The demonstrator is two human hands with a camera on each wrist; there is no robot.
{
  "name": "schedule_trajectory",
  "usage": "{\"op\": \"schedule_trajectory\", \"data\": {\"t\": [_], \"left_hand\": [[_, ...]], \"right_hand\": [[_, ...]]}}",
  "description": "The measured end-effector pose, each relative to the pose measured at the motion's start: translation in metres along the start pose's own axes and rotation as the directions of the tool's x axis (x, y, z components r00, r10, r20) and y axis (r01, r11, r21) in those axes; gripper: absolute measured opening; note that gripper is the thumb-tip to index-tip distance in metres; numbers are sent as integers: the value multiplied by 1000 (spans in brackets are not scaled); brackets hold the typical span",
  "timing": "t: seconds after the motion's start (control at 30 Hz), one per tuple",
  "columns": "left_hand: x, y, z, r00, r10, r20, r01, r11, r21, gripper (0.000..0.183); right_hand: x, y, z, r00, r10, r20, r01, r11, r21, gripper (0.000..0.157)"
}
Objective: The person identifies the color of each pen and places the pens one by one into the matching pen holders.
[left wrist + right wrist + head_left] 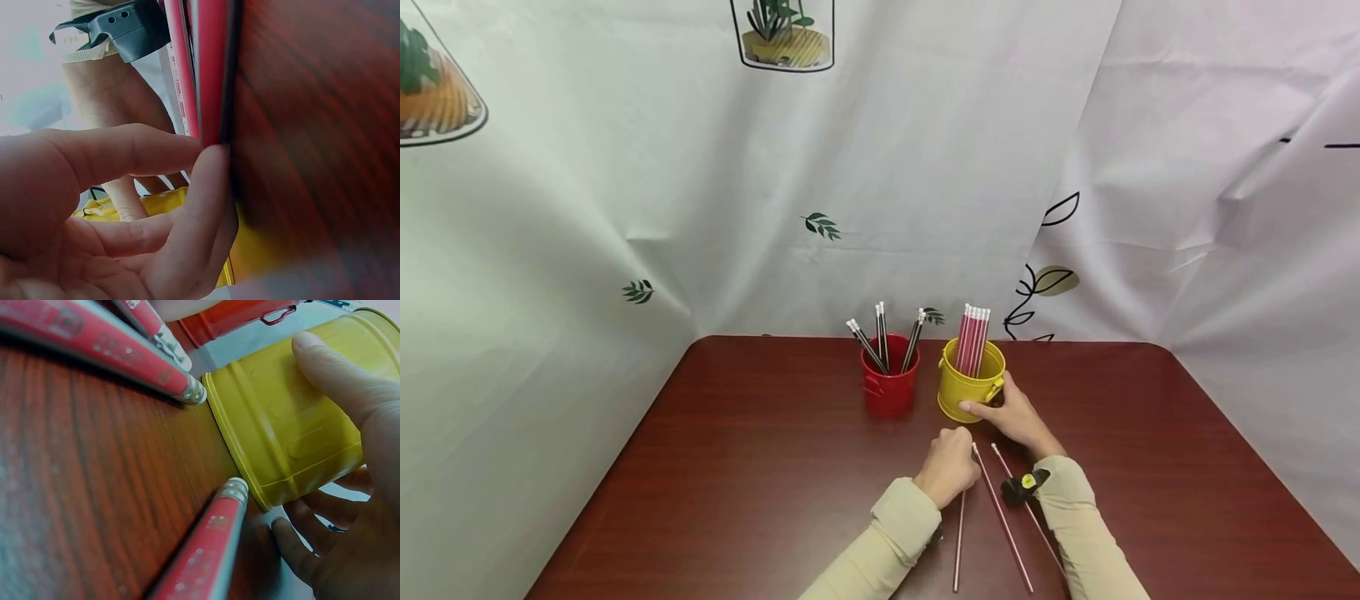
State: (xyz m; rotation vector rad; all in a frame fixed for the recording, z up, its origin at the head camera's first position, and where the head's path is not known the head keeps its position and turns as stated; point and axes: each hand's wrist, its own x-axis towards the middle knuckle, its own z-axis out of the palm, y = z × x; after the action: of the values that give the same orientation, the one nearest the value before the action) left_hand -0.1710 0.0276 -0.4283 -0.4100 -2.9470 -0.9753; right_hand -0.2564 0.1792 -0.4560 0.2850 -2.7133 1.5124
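My left hand [950, 468] is low over the table, pinching a red pencil [958, 546] near its far end between thumb and fingertips. In the left wrist view that pencil [212, 75] runs close along the tabletop. My right hand [1019, 417] grips a small yellow metal bucket [956, 392], thumb across its near side and fingers round the right side. Several red pencils [972, 337] stand upright in the bucket. Two more red pencils lie on the table, a middle pencil [1003, 521] and a right pencil [209, 550], their white eraser ends close to the bucket's base.
A red bucket [890, 400] with several black pencils [882, 329] stands just left of the yellow one. Both are near the back edge of the brown wooden table [737, 467]. A printed white cloth [910, 167] hangs behind and at the sides.
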Motion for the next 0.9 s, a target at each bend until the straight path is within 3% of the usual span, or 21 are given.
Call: {"op": "schedule_trajectory", "data": {"t": [0.3, 0.6, 0.9], "left_hand": [[0, 0, -2, 997, -81, 12, 81, 997, -6, 23], [2, -3, -2, 993, -112, 31, 112, 994, -12, 21], [6, -3, -18, 990, -139, 0, 138, 988, -68, 22]], "right_hand": [[0, -2, 0, 1000, 9, 13, -9, 1000, -12, 85], [-1, -1, 0, 1000, 11, 7, -11, 1000, -13, 85], [-1, 0, 0, 1000, 14, 13, -13, 1000, -19, 86]]}}
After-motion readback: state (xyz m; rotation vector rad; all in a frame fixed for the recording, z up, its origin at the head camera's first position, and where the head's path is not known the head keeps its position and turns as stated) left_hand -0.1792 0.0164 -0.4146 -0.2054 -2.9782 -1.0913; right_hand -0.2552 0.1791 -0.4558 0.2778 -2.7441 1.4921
